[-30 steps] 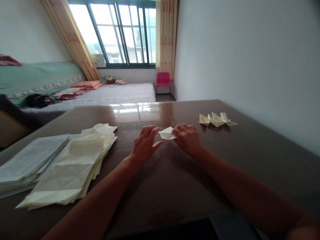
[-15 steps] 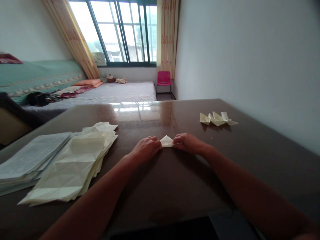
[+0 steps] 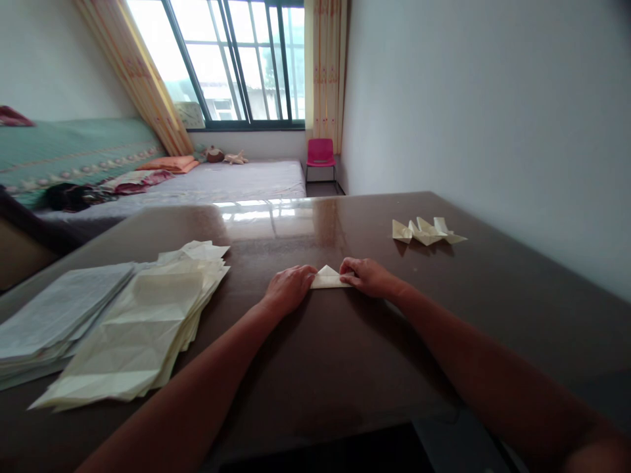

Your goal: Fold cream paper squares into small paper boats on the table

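A small piece of folded cream paper [image 3: 327, 279] lies on the brown table between my hands, with a peak at its top and a straight lower edge. My left hand [image 3: 292, 288] presses on its left end, fingers bent together. At the right end, my right hand [image 3: 367, 276] pinches the paper between thumb and fingers. Parts of the paper are hidden under the fingers of both hands. Beyond my right hand, several folded paper shapes [image 3: 428, 231] with pointed ends stand in a row.
Left of my arm lies a stack of creased cream sheets [image 3: 133, 328], overlapping a pile of whiter sheets [image 3: 59, 309]. The glossy table [image 3: 305, 368] reaches towards a bed [image 3: 236, 177], a pink chair [image 3: 321, 152] and a window. A white wall [image 3: 483, 98] runs along the right.
My right hand has shifted slightly along the paper, so more of its lower strip shows. My left hand still rests at the left end. The whole view has moved a little.
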Motion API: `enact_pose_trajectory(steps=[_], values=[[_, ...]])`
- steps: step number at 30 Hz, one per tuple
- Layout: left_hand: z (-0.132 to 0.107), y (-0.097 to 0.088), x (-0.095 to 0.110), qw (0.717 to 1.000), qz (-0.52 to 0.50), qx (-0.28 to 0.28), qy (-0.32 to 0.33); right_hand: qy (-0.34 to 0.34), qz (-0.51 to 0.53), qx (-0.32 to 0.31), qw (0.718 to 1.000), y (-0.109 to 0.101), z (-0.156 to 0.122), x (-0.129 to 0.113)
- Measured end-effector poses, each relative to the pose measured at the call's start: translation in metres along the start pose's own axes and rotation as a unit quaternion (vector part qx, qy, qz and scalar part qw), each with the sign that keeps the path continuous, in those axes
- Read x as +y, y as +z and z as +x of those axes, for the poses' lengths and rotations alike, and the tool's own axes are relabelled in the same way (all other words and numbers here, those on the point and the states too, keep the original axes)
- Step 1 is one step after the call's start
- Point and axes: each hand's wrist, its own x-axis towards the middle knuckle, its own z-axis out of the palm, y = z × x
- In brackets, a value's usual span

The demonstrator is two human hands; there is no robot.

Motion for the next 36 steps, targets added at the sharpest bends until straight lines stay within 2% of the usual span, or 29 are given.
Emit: enact_pose_trajectory(steps=[8,10,12,14,16,18,21,23,27,30,33,36], values=[[0.000,0.003,0.002,0.999,0.050,0.003,0.004,0.012,-0.057,0.005,0.998,0.003,0.001,0.001],[-0.001,0.001,0.004,0.997,0.067,0.022,0.021,0.018,-0.065,0.001,0.998,0.003,0.001,0.001],[-0.003,-0.002,0.008,0.993,0.087,0.055,0.064,0.025,-0.071,-0.003,0.997,0.003,0.001,0.000],[-0.006,-0.005,0.012,0.984,0.102,0.060,0.134,0.028,-0.074,-0.005,0.997,0.003,0.001,-0.001],[-0.010,-0.007,0.017,0.974,0.111,0.030,0.195,0.029,-0.078,-0.004,0.997,0.003,0.001,-0.001],[-0.013,-0.007,0.022,0.967,0.119,-0.003,0.224,0.030,-0.082,-0.001,0.996,0.004,0.001,-0.001],[-0.017,-0.008,0.028,0.968,0.128,-0.020,0.216,0.034,-0.079,-0.002,0.996,0.003,0.000,0.000],[-0.018,-0.009,0.030,0.970,0.130,-0.027,0.205,0.013,-0.067,0.008,0.998,0.002,-0.001,0.000],[-0.018,-0.011,0.031,0.972,0.135,-0.031,0.192,-0.114,-0.053,0.036,0.991,-0.005,-0.009,-0.006],[-0.019,-0.011,0.031,0.972,0.139,-0.033,0.185,-0.177,-0.097,-0.021,0.979,-0.014,-0.018,-0.013],[-0.020,-0.011,0.032,0.973,0.145,-0.028,0.177,-0.159,-0.173,-0.063,0.970,-0.026,-0.028,-0.014],[-0.020,-0.011,0.032,0.973,0.146,-0.023,0.178,-0.115,-0.195,-0.093,0.970,-0.039,-0.033,-0.010]])
